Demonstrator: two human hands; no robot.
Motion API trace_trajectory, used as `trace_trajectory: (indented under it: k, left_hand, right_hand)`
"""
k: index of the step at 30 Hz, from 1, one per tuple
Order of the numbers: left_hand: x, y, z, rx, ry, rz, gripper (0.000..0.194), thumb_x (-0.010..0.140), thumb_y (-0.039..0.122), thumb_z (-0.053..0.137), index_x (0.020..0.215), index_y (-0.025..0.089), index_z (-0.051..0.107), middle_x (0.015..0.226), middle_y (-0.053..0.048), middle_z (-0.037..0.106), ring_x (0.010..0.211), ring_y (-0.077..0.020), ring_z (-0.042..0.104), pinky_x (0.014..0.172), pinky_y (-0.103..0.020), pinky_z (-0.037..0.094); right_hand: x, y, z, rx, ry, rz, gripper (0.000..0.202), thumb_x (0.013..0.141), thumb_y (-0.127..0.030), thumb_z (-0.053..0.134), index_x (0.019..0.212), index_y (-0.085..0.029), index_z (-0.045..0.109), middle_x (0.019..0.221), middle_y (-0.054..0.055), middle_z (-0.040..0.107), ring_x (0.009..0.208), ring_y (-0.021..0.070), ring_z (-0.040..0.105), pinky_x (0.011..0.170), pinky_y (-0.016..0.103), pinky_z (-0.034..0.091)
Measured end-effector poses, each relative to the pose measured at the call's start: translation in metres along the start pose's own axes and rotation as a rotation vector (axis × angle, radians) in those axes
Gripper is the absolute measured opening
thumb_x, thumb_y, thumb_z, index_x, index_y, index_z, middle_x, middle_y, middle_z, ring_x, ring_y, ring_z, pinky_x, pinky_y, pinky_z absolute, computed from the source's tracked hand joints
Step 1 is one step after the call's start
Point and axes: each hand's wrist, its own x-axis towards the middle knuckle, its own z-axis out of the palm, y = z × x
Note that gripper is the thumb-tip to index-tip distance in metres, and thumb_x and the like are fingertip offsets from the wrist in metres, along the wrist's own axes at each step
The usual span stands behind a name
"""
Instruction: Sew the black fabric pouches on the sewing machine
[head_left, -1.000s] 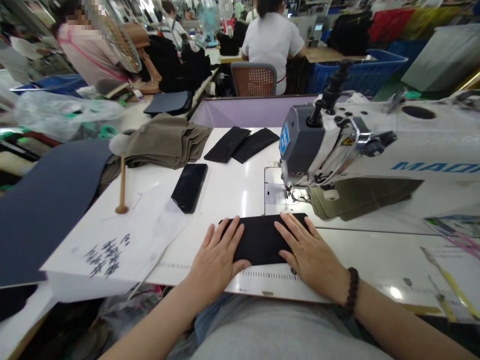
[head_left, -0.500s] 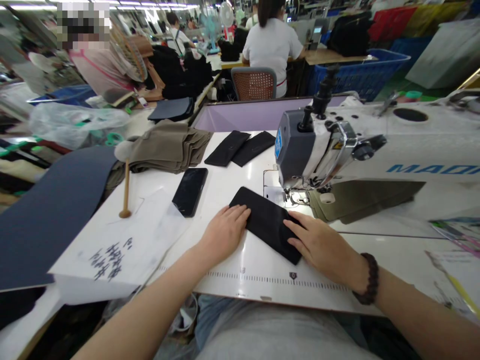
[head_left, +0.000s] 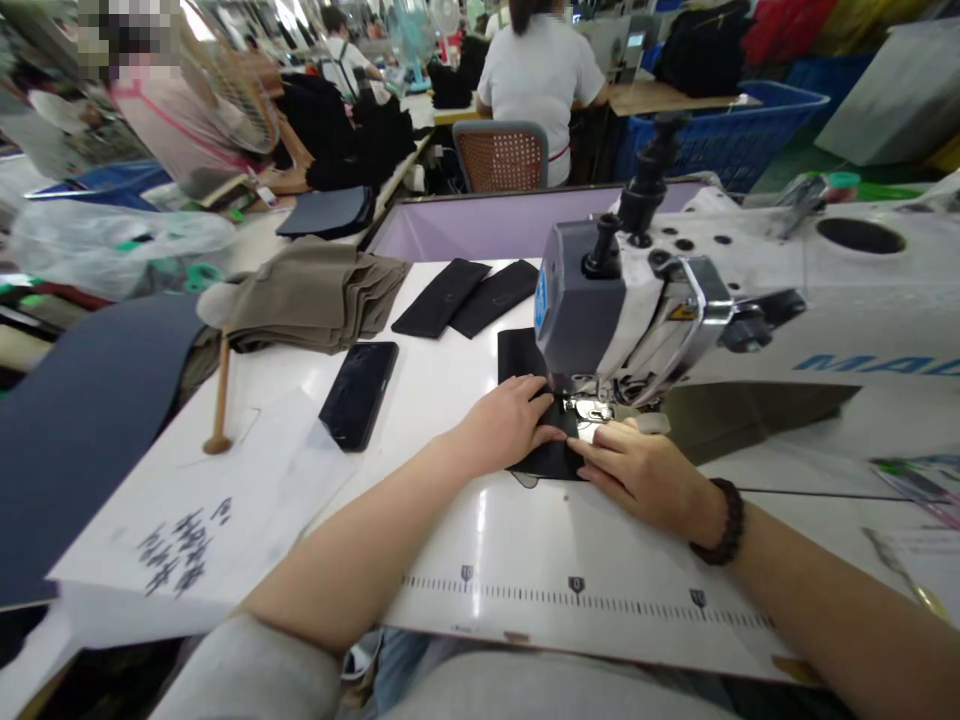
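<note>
A folded black fabric piece lies under the head of a white sewing machine, close against the presser foot. My left hand rests on top of it, palm down, thumb apart from the bent fingers. At its right edge, just in front of the foot, my right hand touches it with outstretched fingertips. My left thumb and right index fingertip nearly meet. The machine head and my left hand cover part of the piece. Two similar black pieces overlap farther back.
A phone lies left of my left hand. Beyond it are a stack of brown fabric, a wooden-handled tool and paper with handwriting. Olive fabric lies beneath the machine arm. Co-workers sit behind the table.
Both hands have moved forward, turning the black fabric piece upright and bringing it in under the machine head beside the presser foot. My left hand has shifted right, closer to my right hand.
</note>
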Motion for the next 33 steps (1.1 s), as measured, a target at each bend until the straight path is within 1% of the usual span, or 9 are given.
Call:
trace_trajectory:
  k: [2,4,11,16,21,28,33]
  left_hand:
    - [-0.0012,0.0009,0.0029,-0.005,0.011,0.007,0.051,0.082,0.048,0.045,0.111,0.006,0.051,0.115,-0.015,0.05,0.11,-0.0257,0.044,0.095,-0.036,0.035]
    - [-0.002,0.0,0.0051,-0.008,0.006,0.016,0.054,0.081,0.049,0.046,0.113,0.005,0.049,0.117,-0.016,0.048,0.113,-0.0265,0.041,0.097,-0.037,0.032]
    - [-0.0015,-0.005,0.0104,-0.03,0.016,0.012,0.05,0.083,0.046,0.046,0.113,0.007,0.049,0.118,-0.016,0.047,0.115,-0.0268,0.04,0.098,-0.039,0.031]
    - [0.0011,-0.0059,0.0095,-0.041,0.007,0.002,0.049,0.082,0.045,0.047,0.112,0.007,0.049,0.119,-0.016,0.047,0.115,-0.0271,0.04,0.097,-0.039,0.032]
    - [0.0018,-0.0075,0.0089,-0.054,0.002,0.006,0.05,0.082,0.045,0.047,0.115,0.007,0.047,0.121,-0.017,0.046,0.116,-0.0264,0.039,0.098,-0.039,0.031]
    - [0.0027,-0.0082,0.0076,-0.076,-0.003,0.002,0.051,0.082,0.044,0.049,0.118,0.008,0.044,0.123,-0.016,0.045,0.116,-0.0254,0.039,0.099,-0.039,0.03]
    - [0.0029,-0.008,0.0083,-0.071,-0.011,-0.01,0.052,0.082,0.045,0.047,0.117,0.007,0.046,0.122,-0.017,0.045,0.117,-0.0259,0.038,0.098,-0.038,0.031]
  right_hand:
    - [-0.0002,0.0008,-0.0016,-0.009,0.014,0.018,0.029,0.086,-0.026,0.04,0.1,-0.012,0.06,0.077,0.007,0.058,0.07,0.0156,0.052,0.065,0.029,0.039]
    - [0.0002,0.0011,-0.0022,-0.018,0.014,0.015,0.028,0.086,-0.026,0.04,0.099,-0.012,0.06,0.077,0.007,0.059,0.07,0.0156,0.053,0.065,0.029,0.04]
    - [0.002,0.0,0.0008,-0.063,0.021,0.039,0.027,0.085,-0.025,0.042,0.101,-0.011,0.06,0.076,0.007,0.06,0.07,0.0157,0.055,0.065,0.028,0.04]
    - [0.001,-0.0002,0.0015,-0.058,0.015,0.062,0.028,0.085,-0.025,0.042,0.103,-0.011,0.059,0.078,0.008,0.061,0.072,0.0156,0.055,0.067,0.028,0.04]
    - [0.0019,0.0002,0.0021,-0.048,0.032,0.092,0.028,0.085,-0.026,0.041,0.102,-0.011,0.059,0.082,0.008,0.062,0.074,0.0162,0.056,0.067,0.029,0.04]
    - [0.0032,-0.0006,0.0033,-0.037,0.022,0.112,0.027,0.084,-0.025,0.043,0.102,-0.012,0.058,0.081,0.008,0.062,0.075,0.017,0.056,0.067,0.029,0.04]
    - [0.002,-0.0004,0.0053,-0.026,0.046,0.121,0.026,0.084,-0.025,0.043,0.102,-0.014,0.059,0.081,0.007,0.062,0.075,0.016,0.056,0.068,0.029,0.041]
